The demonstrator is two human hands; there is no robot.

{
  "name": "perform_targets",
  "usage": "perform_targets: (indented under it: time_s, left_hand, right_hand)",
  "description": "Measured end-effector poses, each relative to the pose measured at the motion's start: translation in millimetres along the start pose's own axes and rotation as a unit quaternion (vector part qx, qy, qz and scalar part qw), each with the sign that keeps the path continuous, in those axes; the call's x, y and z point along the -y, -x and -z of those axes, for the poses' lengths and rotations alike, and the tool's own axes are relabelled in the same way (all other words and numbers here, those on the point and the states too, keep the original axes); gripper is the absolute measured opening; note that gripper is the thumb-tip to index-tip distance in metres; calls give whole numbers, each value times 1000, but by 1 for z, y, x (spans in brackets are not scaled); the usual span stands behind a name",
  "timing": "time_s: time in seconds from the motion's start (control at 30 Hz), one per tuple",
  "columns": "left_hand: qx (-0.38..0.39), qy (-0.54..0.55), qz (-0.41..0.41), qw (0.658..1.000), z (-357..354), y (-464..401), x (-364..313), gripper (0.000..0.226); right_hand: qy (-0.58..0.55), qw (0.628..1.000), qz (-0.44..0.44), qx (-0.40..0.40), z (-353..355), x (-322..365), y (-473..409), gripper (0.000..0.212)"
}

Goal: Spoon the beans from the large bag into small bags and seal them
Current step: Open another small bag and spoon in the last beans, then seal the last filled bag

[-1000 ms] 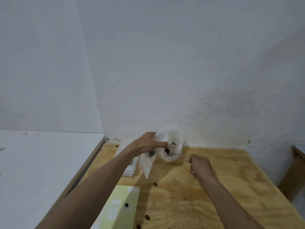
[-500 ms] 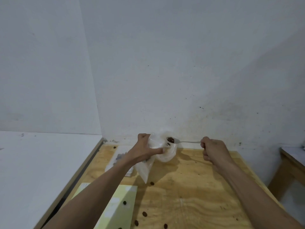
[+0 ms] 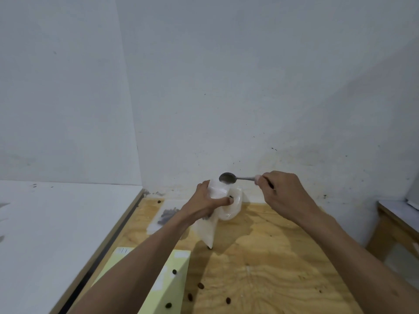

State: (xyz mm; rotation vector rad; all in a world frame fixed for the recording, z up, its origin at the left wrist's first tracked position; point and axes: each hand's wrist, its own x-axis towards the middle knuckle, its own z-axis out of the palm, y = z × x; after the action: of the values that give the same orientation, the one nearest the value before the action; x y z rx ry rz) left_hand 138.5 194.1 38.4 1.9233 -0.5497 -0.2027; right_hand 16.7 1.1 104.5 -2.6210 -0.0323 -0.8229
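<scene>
Plywood table (image 3: 260, 257); spoon (image 3: 235, 178) lies level, bowl leftward.

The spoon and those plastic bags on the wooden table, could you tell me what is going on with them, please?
A person is portioning dark beans. The left hand grips a small clear plastic bag by its top, holding it up over the plywood table. The right hand holds a metal spoon level above the bag's mouth; its bowl looks empty. A larger clear plastic bag sits just behind. Several loose dark beans lie scattered on the table and on a pale yellow-green sheet.
</scene>
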Motion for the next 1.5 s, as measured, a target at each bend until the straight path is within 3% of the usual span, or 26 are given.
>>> perform_targets:
  time_s: [0.13,0.23,0.37,0.6,0.73,0.87,1.0,1.07,1.13,1.2,1.27,1.5]
  left_hand:
    - [-11,50,8,999,-3,4,-7,36]
    - [-17,79,1,997,-9,6,-15,29]
    - [18,101,-10,995,-23,2,-16,79]
    - [11,157,43,987,-36,-16,-2,109]
    - [-25,254,87,963,-35,5,-22,79]
    - [-82,266,132,951,-35,10,-21,38]
    - [-131,229,98,959,-36,11,-16,35]
    - [-148,231,70,959,-37,14,-13,29]
    - [-153,235,39,959,-38,20,-14,29]
    - [-139,221,8,965,-39,26,-15,31]
    - [-124,209,-13,970,-39,31,-17,31]
    - [-76,215,-57,972,-18,47,-20,19]
  right_hand:
    - [-84,995,-29,-38,2,-23,28,27]
    - [2,999,-11,-42,-15,-53,56,24]
    - [105,994,-28,23,-52,-91,100,32]
    - [150,982,-49,103,-80,-98,144,45]
    - [201,974,-11,107,-83,-100,150,45]
    - [286,956,31,53,-84,-104,149,37]
    - [288,956,21,41,-81,-96,148,32]
    - [234,972,-22,21,-76,-86,141,31]
    - [64,991,-115,19,-64,-66,124,34]
    - [-171,963,-207,37,-47,-40,101,41]
    - [-314,924,-211,57,-34,-19,79,35]
    - [-402,885,-234,-9,-29,-2,39,5]
